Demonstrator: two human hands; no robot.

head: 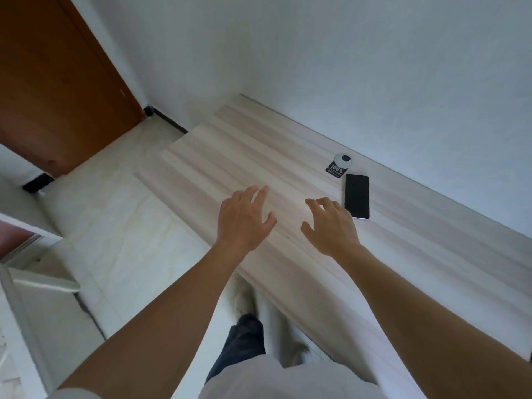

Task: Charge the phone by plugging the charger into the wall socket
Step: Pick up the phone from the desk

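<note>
Phone, black flat rectangular slab (pixel 357 195), flat on pale wood tabletop (pixel 230 156), long axis pointing away, just right of right hand (pixel 331 226). Left hand (pixel 244 220) farther. Both spread, empty. Charger, socket unseen.

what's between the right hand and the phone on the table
Nothing. In the head view, the right hand hovers open just left of the phone, and only a narrow strip of bare wooden table shows between them.

I see bare table (pixel 230 156) ahead and left of both hands. On the right, the phone (pixel 357 195) and a small tagged object (pixel 341 164) stand near the wall (pixel 345 67).
</note>
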